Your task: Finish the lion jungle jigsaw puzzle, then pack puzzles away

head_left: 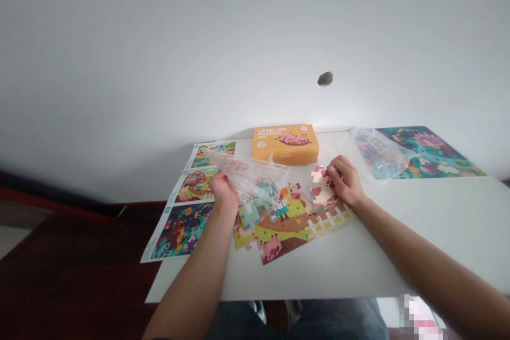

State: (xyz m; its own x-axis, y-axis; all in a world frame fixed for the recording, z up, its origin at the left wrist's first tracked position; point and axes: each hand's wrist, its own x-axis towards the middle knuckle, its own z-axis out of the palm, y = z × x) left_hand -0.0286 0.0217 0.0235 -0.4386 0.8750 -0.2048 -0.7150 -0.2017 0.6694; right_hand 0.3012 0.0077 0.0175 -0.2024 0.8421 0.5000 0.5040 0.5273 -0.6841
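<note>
My left hand (225, 191) is closed on a clear plastic bag (249, 172) tilted over the table. Pale green puzzle pieces (249, 215) lie by and under the bag's lower edge; whether some are still inside is hard to tell. My right hand (346, 180) pinches a pink puzzle piece (317, 174). Just below it is another pink piece (322, 195), and I cannot tell if the fingers touch that one. Between my hands lies a partly joined farm puzzle (295, 228) with a pig, a fence and a figure in blue.
An orange puzzle box (285, 144) stands against the wall. On the left, a sheet with several printed pictures (181, 223) overhangs the table's edge. To the right lie another plastic bag (380, 154) and a colourful finished puzzle or picture (434, 151) on the white table (438, 218).
</note>
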